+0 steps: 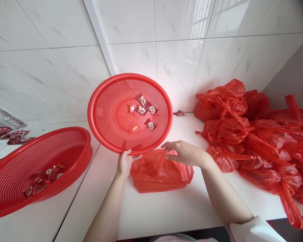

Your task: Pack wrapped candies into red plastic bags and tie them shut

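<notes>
A round red plastic colander [106,143] is tilted toward me, with several small wrapped candies [141,110] lying in it. My left hand [125,164] grips its near rim, thumb on the edge and fingers beneath. Below the colander a red plastic bag [159,179] sits on the white table, its mouth spread wide. My right hand [183,153] hovers over the bag's right side, fingers stretched out and apart, holding nothing. The far part of the bag's mouth is hidden by the colander.
At left a second red colander [78,137] leans, with wrapped candies at its bottom. Several tied red bags [232,129] are heaped at right. Loose dark-red packets [17,136] lie at far left, and another packet [179,113] near the tiled wall [131,20].
</notes>
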{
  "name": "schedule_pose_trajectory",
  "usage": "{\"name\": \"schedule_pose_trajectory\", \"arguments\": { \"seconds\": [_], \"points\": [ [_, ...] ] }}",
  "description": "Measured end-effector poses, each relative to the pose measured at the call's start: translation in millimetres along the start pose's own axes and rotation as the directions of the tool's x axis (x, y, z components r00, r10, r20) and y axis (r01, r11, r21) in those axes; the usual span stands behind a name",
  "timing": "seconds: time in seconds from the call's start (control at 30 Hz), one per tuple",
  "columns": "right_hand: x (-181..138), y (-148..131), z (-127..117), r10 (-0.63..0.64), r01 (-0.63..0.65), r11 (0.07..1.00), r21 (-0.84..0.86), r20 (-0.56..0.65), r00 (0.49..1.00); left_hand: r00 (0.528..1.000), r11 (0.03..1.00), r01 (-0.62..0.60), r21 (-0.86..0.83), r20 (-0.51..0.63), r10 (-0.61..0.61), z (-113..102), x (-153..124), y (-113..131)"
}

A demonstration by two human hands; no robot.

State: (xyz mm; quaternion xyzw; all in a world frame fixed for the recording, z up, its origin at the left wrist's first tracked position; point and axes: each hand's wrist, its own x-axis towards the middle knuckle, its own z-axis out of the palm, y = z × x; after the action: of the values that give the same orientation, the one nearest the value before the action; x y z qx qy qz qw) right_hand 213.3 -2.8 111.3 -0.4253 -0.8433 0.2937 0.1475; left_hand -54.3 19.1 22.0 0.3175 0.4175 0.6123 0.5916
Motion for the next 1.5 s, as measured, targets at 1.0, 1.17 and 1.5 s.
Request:
{"name": "schedule_pose_trajectory", "arguments": {
  "seconds": [1.0,1.17,1.5],
  "points": [
    [48.9,45.9,24.7,-0.012,0.089,0.991,0.096,-0.613,0.790,0.989,1.000,-0.023,0.010,0.144,0.021,12.3,-17.5,-34.9],
    [25.2,35.2,3.2,-0.024,0.129,0.930,0.344,-0.294,0.956,0.995,0.997,-0.070,0.021,0.073,0.068,11.1,-14.0,-29.2],
    [32.6,31.9,18.1,-0.057,0.083,0.995,0.059,-0.348,0.936,0.993,0.999,-0.014,0.038,0.116,0.009,7.4,-11.9,-35.1]
  ]
}}
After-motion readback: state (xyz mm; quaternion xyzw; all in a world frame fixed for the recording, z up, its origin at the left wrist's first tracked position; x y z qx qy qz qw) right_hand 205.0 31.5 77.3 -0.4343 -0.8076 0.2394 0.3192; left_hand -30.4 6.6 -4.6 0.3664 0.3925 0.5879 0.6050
